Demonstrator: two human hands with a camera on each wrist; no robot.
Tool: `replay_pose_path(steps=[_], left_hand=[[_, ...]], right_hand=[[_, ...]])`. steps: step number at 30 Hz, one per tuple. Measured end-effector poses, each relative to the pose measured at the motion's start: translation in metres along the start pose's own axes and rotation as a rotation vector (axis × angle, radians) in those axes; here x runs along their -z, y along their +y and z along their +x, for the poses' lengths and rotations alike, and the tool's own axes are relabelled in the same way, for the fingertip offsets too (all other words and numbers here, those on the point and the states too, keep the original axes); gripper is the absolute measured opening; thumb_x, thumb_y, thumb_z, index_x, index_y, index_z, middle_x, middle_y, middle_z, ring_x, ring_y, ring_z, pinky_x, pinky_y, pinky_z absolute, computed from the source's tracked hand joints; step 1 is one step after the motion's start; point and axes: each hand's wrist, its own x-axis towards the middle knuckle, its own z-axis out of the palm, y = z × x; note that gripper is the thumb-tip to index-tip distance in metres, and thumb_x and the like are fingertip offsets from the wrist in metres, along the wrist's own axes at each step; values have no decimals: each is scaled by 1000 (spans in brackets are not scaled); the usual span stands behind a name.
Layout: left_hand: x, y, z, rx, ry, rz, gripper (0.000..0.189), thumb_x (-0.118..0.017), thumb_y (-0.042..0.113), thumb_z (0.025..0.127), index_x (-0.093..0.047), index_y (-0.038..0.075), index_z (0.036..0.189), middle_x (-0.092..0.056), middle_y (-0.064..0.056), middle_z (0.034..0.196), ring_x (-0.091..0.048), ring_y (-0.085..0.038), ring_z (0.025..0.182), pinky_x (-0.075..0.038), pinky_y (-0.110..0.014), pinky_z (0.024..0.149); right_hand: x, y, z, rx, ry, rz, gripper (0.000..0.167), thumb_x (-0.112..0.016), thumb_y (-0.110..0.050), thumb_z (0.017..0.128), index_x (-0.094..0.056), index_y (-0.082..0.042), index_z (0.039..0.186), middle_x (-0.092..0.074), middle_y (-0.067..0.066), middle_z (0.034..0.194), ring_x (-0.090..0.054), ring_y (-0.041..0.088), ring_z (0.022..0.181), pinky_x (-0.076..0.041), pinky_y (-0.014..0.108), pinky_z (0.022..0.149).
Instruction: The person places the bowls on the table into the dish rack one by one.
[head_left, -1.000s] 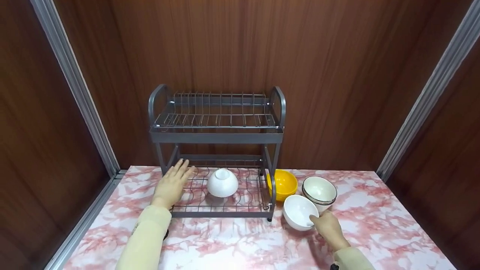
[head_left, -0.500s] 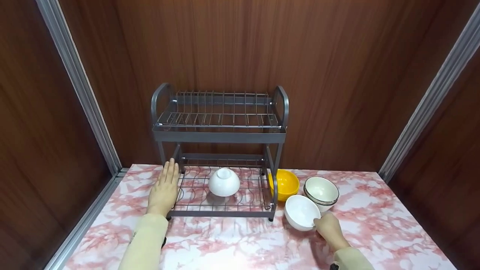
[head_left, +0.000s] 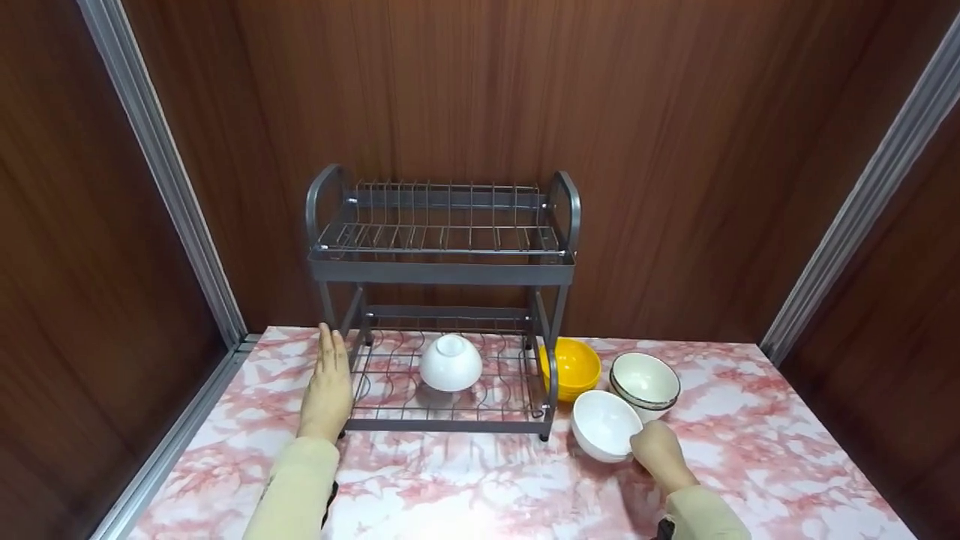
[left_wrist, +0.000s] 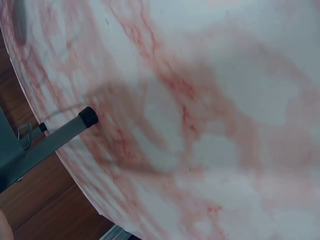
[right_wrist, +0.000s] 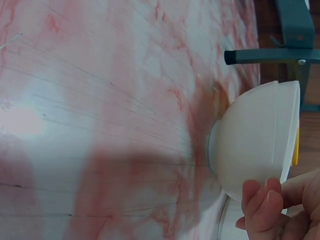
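Note:
My right hand (head_left: 660, 454) pinches the rim of a white bowl (head_left: 606, 424), whose mouth faces up, near the rack's front right foot. In the right wrist view the curled fingers (right_wrist: 262, 207) press on the outside of the white bowl (right_wrist: 255, 135); a step line runs below its rim. Along the left side of a grey two-tier dish rack (head_left: 442, 274), my left hand (head_left: 328, 390) is held with straight fingers. I cannot tell whether it touches the frame. Another white bowl (head_left: 451, 364) lies upside down on the lower wire shelf.
Stacked yellow bowls (head_left: 576, 367) stand against the rack's right side. Right of them are stacked dark-rimmed white bowls (head_left: 646, 379), just behind the held bowl. The pink marbled table (head_left: 450, 495) is enclosed by brown wood-look panels (head_left: 675, 165) with metal corner rails.
My left hand has drawn back from over the lower shelf to the rack's left side, turning edge-on. My right hand keeps its pinch on the white bowl, nearly still.

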Motion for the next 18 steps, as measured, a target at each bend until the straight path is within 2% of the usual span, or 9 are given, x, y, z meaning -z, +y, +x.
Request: replay_pose_path(steps=[2,4,5,6,10,13,15,18], left_hand=[[0,0,-1,30,11,-36,59,-36,-16,84,-17,-16,140,-10,-35,148,-29,-42,134,-50,-41,90],[0,1,-2,66,-6,-64,60,-36,-18,82,-17,-18,139,-12,-36,147,-32,-43,132,-53,-39,82],[1,1,-3,69,-30,-37,58,-36,-18,82,-19,-20,137,-15,-37,146,-33,-43,131,-53,-38,83],[2,1,-4,85,-48,-51,57,-36,-18,81,-19,-21,136,-17,-37,145,-34,-43,131,-53,-38,83],[7,3,-4,181,-126,-170,56,-36,-16,84,-19,-19,137,-25,-36,142,-40,-44,125,-53,-41,81],[9,5,-2,281,-142,-317,58,-35,-13,87,-15,-12,141,-28,-35,142,-48,-45,116,-52,-45,79],[10,6,0,315,-159,-346,59,-35,-12,87,-14,-11,143,-29,-34,141,-50,-46,113,-51,-47,81],[12,7,1,330,-164,-347,60,-35,-12,86,-15,-11,142,-32,-35,139,-53,-46,108,-51,-47,80]], right_hand=[[1,-1,0,-1,-1,-12,22,-41,1,73,-53,0,54,-46,-2,37,-47,11,38,-39,24,41],[1,-2,-1,13,3,-33,21,-42,2,72,-52,0,55,-49,1,41,-49,14,41,-41,26,43],[2,-3,-1,24,5,-49,20,-42,2,72,-52,0,55,-50,3,44,-50,16,44,-42,27,45],[2,-3,-2,29,6,-60,19,-42,1,72,-51,-1,56,-52,5,47,-52,18,47,-43,28,47],[4,-5,-2,38,9,-93,17,-41,2,71,-50,-1,57,-54,10,55,-53,22,52,-44,31,51],[4,-7,-1,23,-5,-95,18,-40,3,71,-50,-1,58,-53,9,55,-51,19,48,-42,28,46],[4,-7,0,18,-14,-93,19,-39,3,72,-50,-1,58,-52,9,54,-49,17,45,-40,26,44],[5,-8,0,24,-22,-103,19,-37,4,73,-50,-1,59,-52,9,55,-49,17,45,-40,26,43]])
